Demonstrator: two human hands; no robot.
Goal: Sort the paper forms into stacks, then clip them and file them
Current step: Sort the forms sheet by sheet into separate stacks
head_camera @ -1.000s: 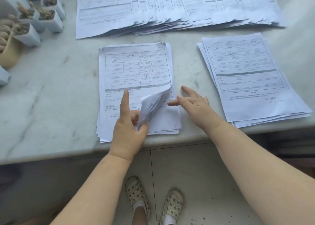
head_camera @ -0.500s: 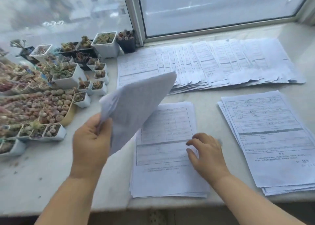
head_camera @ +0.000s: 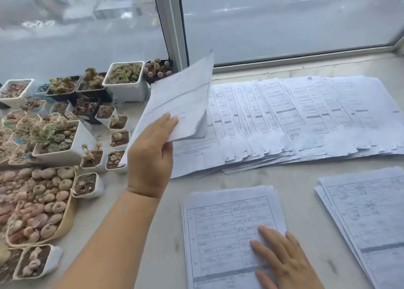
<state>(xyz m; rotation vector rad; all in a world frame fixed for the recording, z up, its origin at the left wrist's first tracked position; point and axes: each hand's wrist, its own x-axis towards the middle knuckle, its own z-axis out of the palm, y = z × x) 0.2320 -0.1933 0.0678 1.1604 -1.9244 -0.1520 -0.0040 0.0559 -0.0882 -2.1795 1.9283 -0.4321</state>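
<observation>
since the form (head_camera: 179, 105) is light and floppy, my left hand (head_camera: 150, 155) pinches its near edge; my right hand (head_camera: 284, 258) lies spread flat on the near stack (head_camera: 218, 223).

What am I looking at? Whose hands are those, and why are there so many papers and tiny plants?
There is no machine here. A person wears a camera on their head, so you look down at their own two hands, as if through their eyes. They stand at a stone sill by a window. The left hand holds up a sheet between thumb and fingers, lifted above the sill. The right hand lies flat on a near stack of printed forms. Another stack sits to the right, and a long fanned row of forms lies near the window. On the left are small pots of succulents. The person is sorting the forms.
</observation>
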